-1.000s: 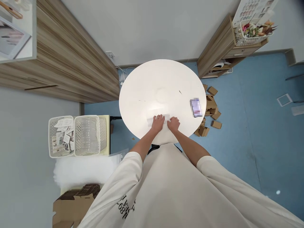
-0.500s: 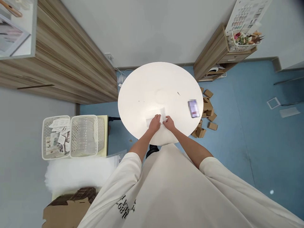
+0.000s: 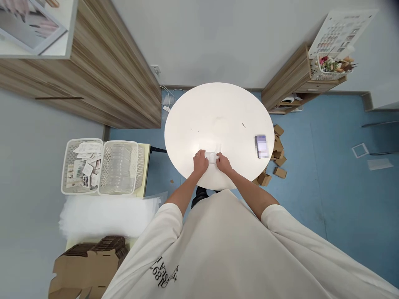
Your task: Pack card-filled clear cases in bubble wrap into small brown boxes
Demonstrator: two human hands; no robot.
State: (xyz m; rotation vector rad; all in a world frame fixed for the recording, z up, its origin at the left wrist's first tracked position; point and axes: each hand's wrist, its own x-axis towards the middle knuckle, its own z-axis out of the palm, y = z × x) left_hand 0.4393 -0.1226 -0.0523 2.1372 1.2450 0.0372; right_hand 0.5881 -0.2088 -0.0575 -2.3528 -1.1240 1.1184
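Note:
On the round white table [image 3: 218, 108], a small whitish, partly see-through wrapping sheet [image 3: 212, 158] lies close to the near edge. It looks folded into a narrow strip, with a pale flap reaching away from me; whether anything is inside cannot be told. My left hand [image 3: 200, 162] grips its left end, fingers curled and thumb toward the middle. At the right end my right hand [image 3: 223, 162] pinches it between thumb and fingers. A phone [image 3: 262, 146], blurred out, rests at the table's right side.
Small brown cardboard boxes [image 3: 280, 172] are scattered on the floor at right. At left, a white basket [image 3: 65, 174] holds papers and cards, another basket [image 3: 136, 166] clear plastic trays. Nearer lie a stack of white translucent sheets [image 3: 109, 216] and flattened cardboard [image 3: 84, 270].
The sheet, wider and more spread out before, is now folded narrower. My hands have moved slightly apart to its two ends. The whole view has shifted a little.

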